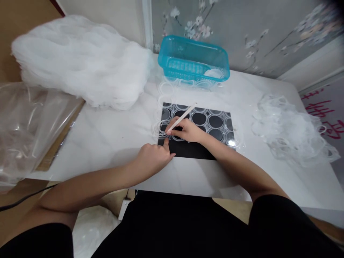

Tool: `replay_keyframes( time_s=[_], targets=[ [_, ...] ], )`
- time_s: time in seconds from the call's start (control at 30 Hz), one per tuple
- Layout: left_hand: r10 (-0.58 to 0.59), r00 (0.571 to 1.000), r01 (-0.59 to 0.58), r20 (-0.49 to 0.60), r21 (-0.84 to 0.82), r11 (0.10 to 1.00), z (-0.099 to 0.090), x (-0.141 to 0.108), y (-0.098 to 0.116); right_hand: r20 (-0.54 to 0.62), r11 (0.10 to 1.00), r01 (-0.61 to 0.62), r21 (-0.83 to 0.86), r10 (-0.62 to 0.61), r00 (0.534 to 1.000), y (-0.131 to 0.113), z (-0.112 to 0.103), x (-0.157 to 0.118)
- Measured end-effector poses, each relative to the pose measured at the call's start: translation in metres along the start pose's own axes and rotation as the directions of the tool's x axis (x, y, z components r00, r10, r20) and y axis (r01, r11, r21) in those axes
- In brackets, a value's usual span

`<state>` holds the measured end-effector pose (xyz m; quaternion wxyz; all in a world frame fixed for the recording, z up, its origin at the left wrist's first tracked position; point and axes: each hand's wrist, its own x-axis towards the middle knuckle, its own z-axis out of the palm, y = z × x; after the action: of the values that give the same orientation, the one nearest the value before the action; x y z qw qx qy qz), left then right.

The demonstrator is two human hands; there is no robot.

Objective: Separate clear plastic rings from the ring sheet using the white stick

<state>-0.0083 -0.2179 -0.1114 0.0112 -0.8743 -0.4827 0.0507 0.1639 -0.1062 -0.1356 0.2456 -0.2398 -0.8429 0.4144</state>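
Observation:
A thin white stick (184, 116) slants up and to the right from the closed fingers of my right hand (188, 129). That hand is over the left part of a black sheet (193, 149), on which clear rings (206, 123) lie in rows. Just below it, my left hand (154, 156) has its index finger stretched toward the stick's lower end and its thumb apart, with nothing visible held. Loose clear loops (158, 129) lie at the sheet's left edge, beside the fingertips.
A blue basket (193, 77) with white material inside stands at the back of the white table (107, 136). A big white fluffy heap (83, 61) is at the back left, above clear plastic wrap (24, 125). Tangled clear rings (292, 132) lie at the right.

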Motion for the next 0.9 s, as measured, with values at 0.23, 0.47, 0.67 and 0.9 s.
replay_keyframes(
  time_s=[0.23,0.47,0.67,0.9],
  targets=[
    [-0.037,0.998,0.038,0.043,-0.025,0.999,-0.002,0.000,0.002,0.004,1.000,0.004,0.007,-0.004,1.000,0.002,-0.001,0.000],
    [-0.037,0.999,0.037,0.010,-0.042,0.998,0.003,-0.002,0.002,0.008,1.000,0.003,0.003,-0.003,1.000,0.004,0.000,-0.001],
    [-0.035,0.999,0.035,-0.015,-0.025,0.999,0.007,-0.003,0.002,-0.001,1.000,0.023,0.006,-0.023,1.000,0.004,0.000,-0.001],
    [-0.069,0.997,0.071,0.033,-0.046,0.996,0.006,-0.001,0.004,-0.010,0.994,0.094,-0.054,-0.094,0.995,0.002,0.002,-0.003]
  ],
)
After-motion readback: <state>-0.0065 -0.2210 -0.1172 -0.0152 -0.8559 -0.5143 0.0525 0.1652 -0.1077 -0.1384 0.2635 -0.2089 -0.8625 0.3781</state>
